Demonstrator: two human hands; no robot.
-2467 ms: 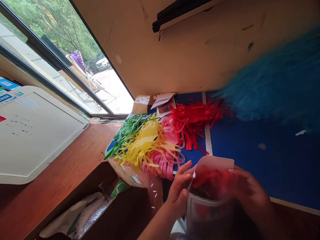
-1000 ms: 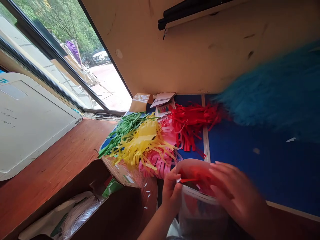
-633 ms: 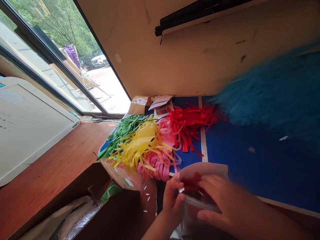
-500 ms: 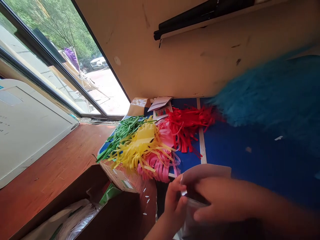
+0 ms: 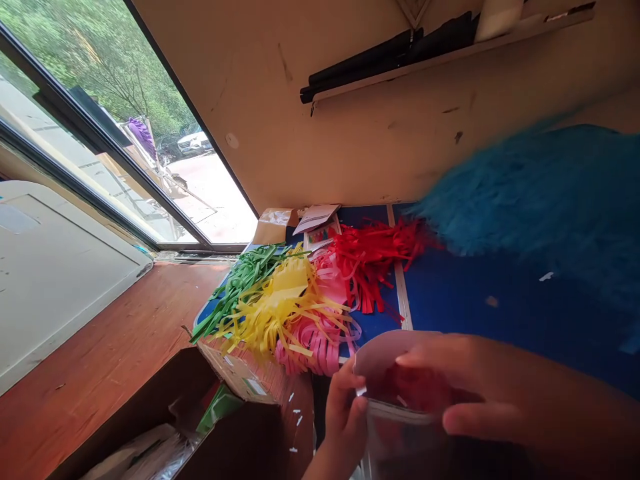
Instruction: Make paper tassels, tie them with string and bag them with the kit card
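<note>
My left hand (image 5: 344, 408) pinches the left edge of the mouth of a clear plastic bag (image 5: 400, 433) at the bottom centre. Red paper strips (image 5: 417, 390) show inside the bag. My right hand (image 5: 505, 395) reaches over the bag's mouth from the right, thumb below and fingers curled over the top flap. Beyond the bag, piles of cut paper strips lie on a blue mat (image 5: 475, 300): red (image 5: 373, 253), pink (image 5: 315, 333), yellow (image 5: 280, 303) and green (image 5: 240, 280).
An open brown cardboard box (image 5: 200, 420) with white and green packing stands at the lower left on a wooden floor (image 5: 115, 340). A blurred blue fluffy mass (image 5: 540, 200) fills the right. A white board (image 5: 45, 267) and a window (image 5: 125, 147) are at the left.
My right hand went from inside the bag's mouth to lying over its top flap. The view tilted and shifted a little. My left hand kept its pinch on the bag's edge.
</note>
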